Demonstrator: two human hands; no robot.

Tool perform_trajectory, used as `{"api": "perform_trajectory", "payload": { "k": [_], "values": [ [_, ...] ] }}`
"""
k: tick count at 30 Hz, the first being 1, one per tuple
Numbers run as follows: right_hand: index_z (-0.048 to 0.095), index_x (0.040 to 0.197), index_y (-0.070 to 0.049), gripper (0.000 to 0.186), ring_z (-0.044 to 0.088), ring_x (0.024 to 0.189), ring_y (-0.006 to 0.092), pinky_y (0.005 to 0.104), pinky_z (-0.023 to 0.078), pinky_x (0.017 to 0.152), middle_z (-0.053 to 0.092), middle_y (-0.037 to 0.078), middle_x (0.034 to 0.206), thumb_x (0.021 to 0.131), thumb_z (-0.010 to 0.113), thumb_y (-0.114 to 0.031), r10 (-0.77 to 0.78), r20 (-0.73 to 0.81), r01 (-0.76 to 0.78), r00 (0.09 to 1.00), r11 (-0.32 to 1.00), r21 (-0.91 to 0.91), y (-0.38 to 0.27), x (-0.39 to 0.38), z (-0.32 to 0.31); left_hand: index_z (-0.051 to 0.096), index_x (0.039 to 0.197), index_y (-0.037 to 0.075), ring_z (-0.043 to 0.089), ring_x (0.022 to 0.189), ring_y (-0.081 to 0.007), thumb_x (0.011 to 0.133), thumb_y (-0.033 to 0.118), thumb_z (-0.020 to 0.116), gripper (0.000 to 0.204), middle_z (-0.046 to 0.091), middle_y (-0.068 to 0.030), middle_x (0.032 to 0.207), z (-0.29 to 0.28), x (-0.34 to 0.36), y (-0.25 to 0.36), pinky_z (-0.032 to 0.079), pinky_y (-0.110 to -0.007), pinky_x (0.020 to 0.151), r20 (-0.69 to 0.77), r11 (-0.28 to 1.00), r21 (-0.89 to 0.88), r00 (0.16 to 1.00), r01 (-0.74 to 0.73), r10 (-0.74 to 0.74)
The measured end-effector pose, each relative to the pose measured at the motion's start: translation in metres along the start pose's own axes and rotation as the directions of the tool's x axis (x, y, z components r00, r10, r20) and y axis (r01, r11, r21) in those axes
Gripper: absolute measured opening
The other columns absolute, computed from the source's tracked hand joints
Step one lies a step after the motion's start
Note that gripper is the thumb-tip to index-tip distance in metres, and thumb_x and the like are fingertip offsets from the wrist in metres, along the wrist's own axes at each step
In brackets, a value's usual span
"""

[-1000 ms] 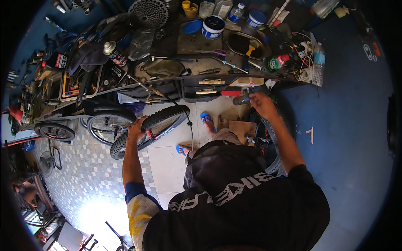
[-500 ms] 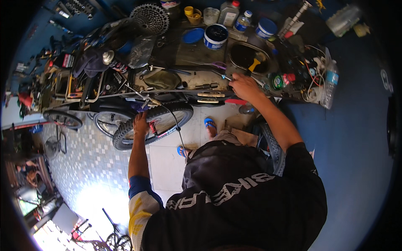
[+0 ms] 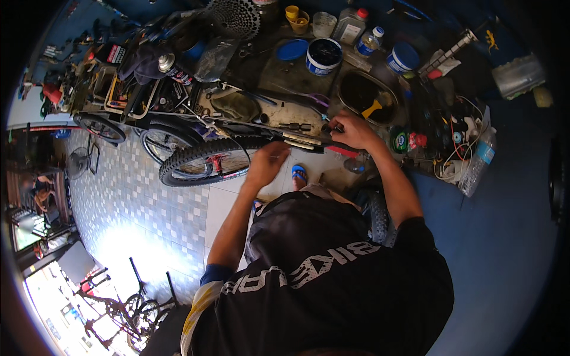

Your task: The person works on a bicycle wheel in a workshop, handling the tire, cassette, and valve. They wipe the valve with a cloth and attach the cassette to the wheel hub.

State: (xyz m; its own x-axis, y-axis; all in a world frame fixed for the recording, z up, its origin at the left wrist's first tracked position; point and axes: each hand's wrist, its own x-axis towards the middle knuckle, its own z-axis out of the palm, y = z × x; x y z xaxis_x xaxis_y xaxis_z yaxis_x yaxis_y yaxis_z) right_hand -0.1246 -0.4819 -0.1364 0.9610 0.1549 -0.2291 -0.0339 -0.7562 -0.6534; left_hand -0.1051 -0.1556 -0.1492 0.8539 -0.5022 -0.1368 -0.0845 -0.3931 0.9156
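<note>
My right hand [image 3: 354,132] is at the bench's front edge, its fingers pinched around a small dark piece I cannot make out. Just to its left on the bench lies a dark metal tool [image 3: 295,126]. My left hand [image 3: 265,166] hovers in front of the bench, fingers loosely curled and apart, and I see nothing held in it. Beneath and beyond it stands a bicycle wheel with a knobby tyre [image 3: 172,169]. Behind my right hand sits an oval pan of dark liquid [image 3: 350,89] with a yellow-handled brush [image 3: 372,109] in it.
On the crowded bench stand an open blue-and-white tub [image 3: 323,65], a grey bottle with a red cap [image 3: 350,29], a spray can [image 3: 172,66] and a large cassette sprocket [image 3: 237,21]. A clear water bottle [image 3: 480,160] rests at the right end. More wheels [image 3: 98,127] line the left.
My left hand has left the wheel and handlebar area and moved right, toward my middle. My right hand has drawn back from the benchtop to its front edge. The view has shifted.
</note>
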Motion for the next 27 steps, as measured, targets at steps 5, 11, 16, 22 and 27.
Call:
{"api": "perform_trajectory", "payload": {
  "k": [5,11,16,22,27],
  "values": [
    [0.067,0.12,0.002,0.036,0.064,0.09,0.015,0.0301,0.053,0.078,0.064,0.005,0.104,0.092,0.078,-0.02,-0.06,-0.249,0.187,0.967,0.83,0.525,0.022,0.007,0.017,0.06,0.141,0.002,0.073,0.112,-0.0327,0.096,0.019,0.076,0.05,0.073,-0.0208,0.124,0.055,0.038,0.054,0.061,-0.041,0.086,-0.044,0.982,0.017,0.982,-0.186,0.186],
    [0.062,0.126,-0.007,0.035,0.057,0.08,0.0054,0.0252,0.049,0.07,0.063,-0.004,0.097,0.096,0.078,-0.02,-0.092,-0.154,0.179,0.984,0.545,0.819,-0.026,-0.001,0.011,0.056,0.137,0.0,0.065,0.116,-0.0471,0.097,0.016,0.069,0.045,0.068,-0.028,0.123,0.048,0.061,0.083,0.054,-0.05,0.095,0.117,0.989,0.104,0.989,-0.108,0.095],
    [0.066,0.113,-0.006,0.033,0.065,0.079,0.013,0.0321,0.051,0.07,0.069,0.005,0.089,0.09,0.083,-0.023,-0.214,-0.031,0.196,0.976,0.819,0.54,-0.062,-0.015,-0.011,0.06,0.127,0.0,0.066,0.105,-0.0477,0.099,0.018,0.067,0.033,0.069,-0.0265,0.11,0.009,0.03,0.085,0.052,-0.054,0.087,0.223,0.847,0.393,0.931,-0.357,0.289],
    [0.064,0.105,-0.003,0.028,0.072,0.078,0.0216,0.0361,0.054,0.07,0.073,0.01,0.089,0.094,0.077,-0.026,-0.333,0.099,0.243,0.938,0.833,0.497,-0.111,-0.025,-0.01,0.059,0.112,0.003,0.069,0.078,-0.0447,0.102,0.029,0.066,0.029,0.07,-0.0204,0.083,-0.036,-0.021,0.111,0.054,-0.054,0.068,0.316,0.806,0.486,0.927,-0.339,0.2],
    [0.06,0.102,-0.004,0.025,0.072,0.07,0.02,0.0353,0.054,0.064,0.073,0.01,0.081,0.098,0.074,-0.025,-0.423,0.22,0.254,0.879,0.807,0.534,-0.161,-0.038,-0.017,0.059,0.102,0.004,0.069,0.064,-0.0401,0.102,0.034,0.066,0.031,0.068,-0.0172,0.068,-0.07,-0.056,0.127,0.052,-0.05,0.056,0.336,0.742,0.497,0.888,-0.45,0.314]
  ]
}}
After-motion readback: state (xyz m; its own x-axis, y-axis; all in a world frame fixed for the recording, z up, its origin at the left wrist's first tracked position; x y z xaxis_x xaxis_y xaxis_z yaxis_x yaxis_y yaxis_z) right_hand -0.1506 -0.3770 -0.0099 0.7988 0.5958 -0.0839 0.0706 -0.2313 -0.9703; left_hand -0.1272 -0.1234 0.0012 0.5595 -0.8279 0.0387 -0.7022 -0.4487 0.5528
